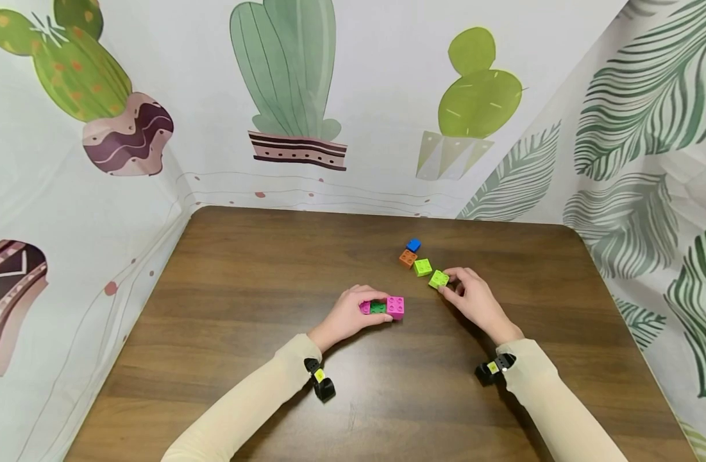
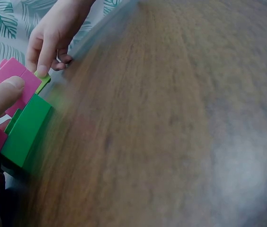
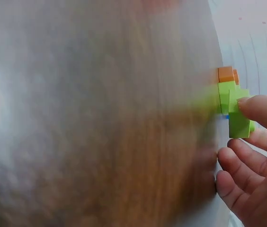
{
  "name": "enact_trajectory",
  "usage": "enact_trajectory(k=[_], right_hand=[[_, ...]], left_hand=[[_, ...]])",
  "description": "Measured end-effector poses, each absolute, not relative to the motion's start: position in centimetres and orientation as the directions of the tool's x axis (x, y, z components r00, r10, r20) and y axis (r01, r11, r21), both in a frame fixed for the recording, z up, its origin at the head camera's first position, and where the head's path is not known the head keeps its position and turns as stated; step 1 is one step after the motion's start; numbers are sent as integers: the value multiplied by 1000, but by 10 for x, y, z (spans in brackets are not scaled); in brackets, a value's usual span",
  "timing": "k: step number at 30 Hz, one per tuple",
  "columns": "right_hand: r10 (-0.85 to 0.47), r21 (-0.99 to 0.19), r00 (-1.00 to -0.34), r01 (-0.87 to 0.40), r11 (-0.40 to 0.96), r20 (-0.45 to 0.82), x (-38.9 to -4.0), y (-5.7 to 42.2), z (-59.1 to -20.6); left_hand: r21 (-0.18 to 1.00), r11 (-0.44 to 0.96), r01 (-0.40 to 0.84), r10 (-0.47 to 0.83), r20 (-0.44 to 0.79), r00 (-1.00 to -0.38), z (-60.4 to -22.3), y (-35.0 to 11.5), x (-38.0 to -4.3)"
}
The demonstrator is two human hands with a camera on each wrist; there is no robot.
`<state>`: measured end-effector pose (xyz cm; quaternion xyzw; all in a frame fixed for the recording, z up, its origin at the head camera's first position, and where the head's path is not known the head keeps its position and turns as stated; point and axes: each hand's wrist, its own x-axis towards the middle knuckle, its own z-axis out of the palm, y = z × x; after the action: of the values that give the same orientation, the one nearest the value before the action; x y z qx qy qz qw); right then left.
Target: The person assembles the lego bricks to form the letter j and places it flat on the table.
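Landmark: orange brick (image 1: 408, 258), studs up, on a brown wood-grain table (image 1: 243, 256). Blue brick (image 1: 413, 245) just beyond it, on the side away from the person. First lime brick (image 1: 422, 267) just right of the orange one and a little nearer the person; whether the two touch, cannot tell.

Second lime brick (image 1: 438, 279) lies the same way from the orange brick, farther out. Right hand (image 1: 474, 296) pinches it between thumb and finger, other fingers loosely bent. Whether this brick is off the table, cannot tell.

Left hand (image 1: 344, 316), left of the orange brick and nearer the person, grips a small build, thumb along its near side. Green brick (image 1: 378, 308) in the middle; pink brick (image 1: 395, 305) standing higher at the end toward the orange brick; second pink brick (image 1: 365, 308) at the other end, partly hidden by the hand.

Cream sleeves (image 1: 249, 398) on both arms. Well beyond the orange brick, a white cloth (image 1: 381, 96) printed with cacti.
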<state>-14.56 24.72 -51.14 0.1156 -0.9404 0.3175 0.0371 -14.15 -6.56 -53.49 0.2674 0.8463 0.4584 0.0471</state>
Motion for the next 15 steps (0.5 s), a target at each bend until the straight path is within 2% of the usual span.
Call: enact_trajectory(k=[15], right_hand=[[-253, -621, -959, -275, 734, 125, -130, 231, -498]], left_hand=[[797, 437, 417, 498, 172, -850, -535, -66, -142]])
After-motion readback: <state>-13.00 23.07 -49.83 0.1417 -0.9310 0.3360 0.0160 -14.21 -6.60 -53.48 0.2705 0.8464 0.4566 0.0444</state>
